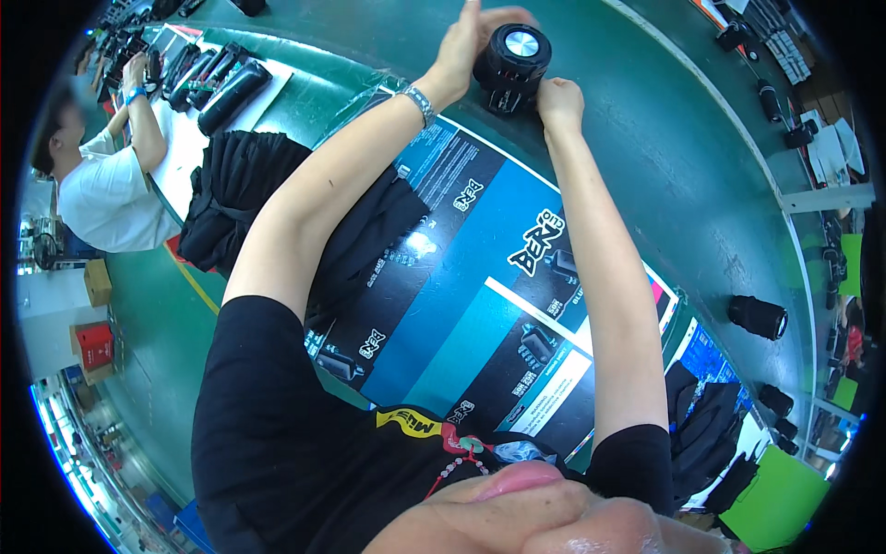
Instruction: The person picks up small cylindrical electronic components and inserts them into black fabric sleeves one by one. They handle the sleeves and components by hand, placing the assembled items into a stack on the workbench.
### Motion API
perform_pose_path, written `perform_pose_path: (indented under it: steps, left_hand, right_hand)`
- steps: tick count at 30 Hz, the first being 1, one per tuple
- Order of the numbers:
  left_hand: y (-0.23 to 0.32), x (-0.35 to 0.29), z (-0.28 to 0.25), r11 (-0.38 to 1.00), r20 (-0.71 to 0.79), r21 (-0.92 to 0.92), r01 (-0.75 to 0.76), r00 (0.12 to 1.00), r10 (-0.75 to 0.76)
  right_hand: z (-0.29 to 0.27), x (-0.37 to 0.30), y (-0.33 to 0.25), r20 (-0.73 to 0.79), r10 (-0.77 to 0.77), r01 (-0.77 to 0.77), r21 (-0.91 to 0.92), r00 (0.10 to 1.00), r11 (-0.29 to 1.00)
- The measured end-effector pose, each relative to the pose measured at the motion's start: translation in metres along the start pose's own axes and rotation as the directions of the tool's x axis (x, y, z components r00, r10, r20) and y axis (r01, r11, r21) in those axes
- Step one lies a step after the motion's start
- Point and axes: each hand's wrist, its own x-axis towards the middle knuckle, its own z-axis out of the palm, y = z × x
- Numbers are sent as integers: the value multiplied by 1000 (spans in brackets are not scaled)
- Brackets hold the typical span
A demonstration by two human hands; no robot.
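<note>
Step, as judged: two-handed handling of black speaker [506,85] over far part of green bench [637,138], beyond printed sheet [452,286]; resting or lifted, cannot tell. Left hand [458,52]: fingers apart, blurred, at speaker's left and far side. Right hand [560,103]: curled at its right side; whether clamped on it, cannot tell. Next move probably calls for steady grip. Sheet: bold white lettering [537,245], speaker pictures; fine print too small.
</note>
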Motion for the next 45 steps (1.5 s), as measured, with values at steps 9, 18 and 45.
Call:
perform_pose_path:
  steps: [9,18,45]
  left_hand:
    - [47,-50,44,897,361,-362,252,926,-114]
    - [48,-63,55,642,211,-641,421,900,-381]
    - [25,-47,134,591,503,802,-81,626,-596]
  right_hand:
    - [-25,-48,2,-94,-256,253,656,962,711]
    - [-83,-104,-18,426,-149,-228,710,892,666]
    - [-134,-100,77,-275,-209,330,535,938,778]
